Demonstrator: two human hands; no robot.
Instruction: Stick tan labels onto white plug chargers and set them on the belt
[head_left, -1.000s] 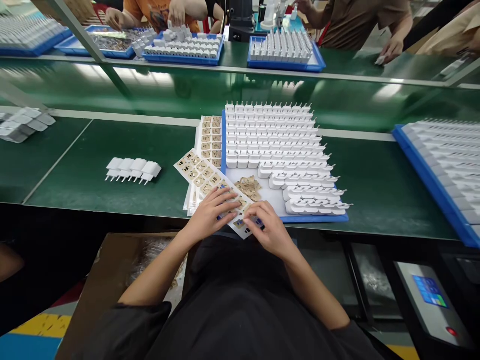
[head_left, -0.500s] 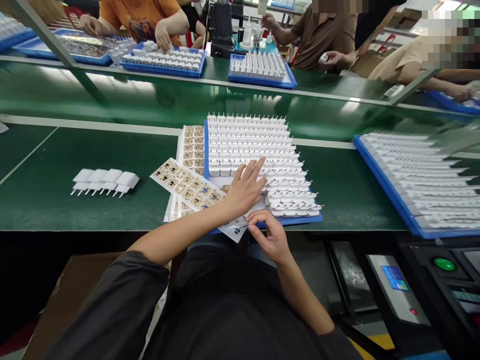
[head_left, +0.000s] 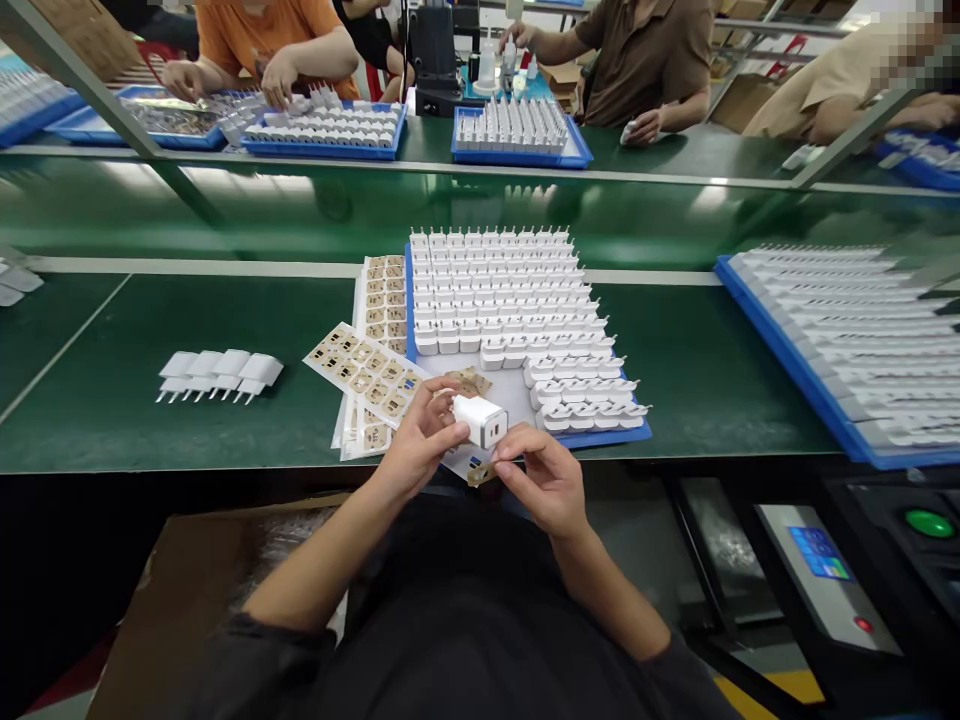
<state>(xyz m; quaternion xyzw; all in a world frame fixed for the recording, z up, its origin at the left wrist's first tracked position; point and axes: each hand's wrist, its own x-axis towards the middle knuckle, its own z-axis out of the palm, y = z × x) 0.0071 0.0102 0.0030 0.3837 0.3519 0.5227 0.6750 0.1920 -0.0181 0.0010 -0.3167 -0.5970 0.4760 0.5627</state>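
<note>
My left hand grips a white plug charger, its end with the port openings turned toward my right hand. Thumb and forefinger of my right hand are pinched on a small brownish film label just below the charger. Under my left hand lies a sheet of labels, slanted over a stack of similar sheets. Right behind both hands is a blue tray bearing rows of white chargers, pins up. A crumpled brownish film piece rests on the tray floor.
Several white chargers lie in a row on the green bench to the left. Another full blue tray stands at the right. Beyond a green divider, people work at trays. A device with a screen is at lower right.
My left hand has drawn back from the tray and now holds a charger close to my right hand. A brownish label now shows at my right fingertips.
</note>
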